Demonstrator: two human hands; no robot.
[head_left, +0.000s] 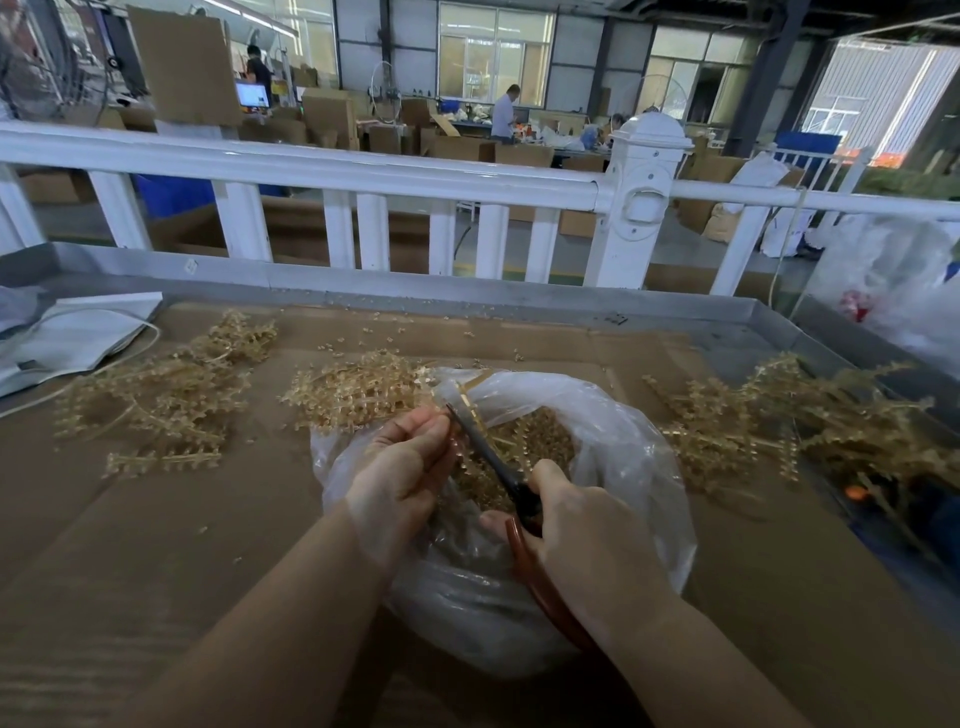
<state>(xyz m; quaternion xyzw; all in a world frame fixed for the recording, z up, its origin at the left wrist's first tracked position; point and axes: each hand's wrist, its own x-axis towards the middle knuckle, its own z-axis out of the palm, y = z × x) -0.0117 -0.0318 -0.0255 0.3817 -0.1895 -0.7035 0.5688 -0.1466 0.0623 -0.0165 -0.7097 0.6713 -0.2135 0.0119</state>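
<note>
Two hands are seen above a clear plastic bag (628, 441), which is laid open on the brown cardboard sheet (156, 545), approx. at the centre. A thin golden plastic sprig (470, 397) is pinched in the left hand (402, 467), fingers curled on it, just over the bag's far rim. Red-handled scissors w/ dark blades (511, 486) are gripped by the right hand (587, 525); the blade tip is placed at the sprig. Small golden cut pieces (530, 436) are collected inside the bag. Piles of golden sprigs (156, 395) are spread left & right.
</note>
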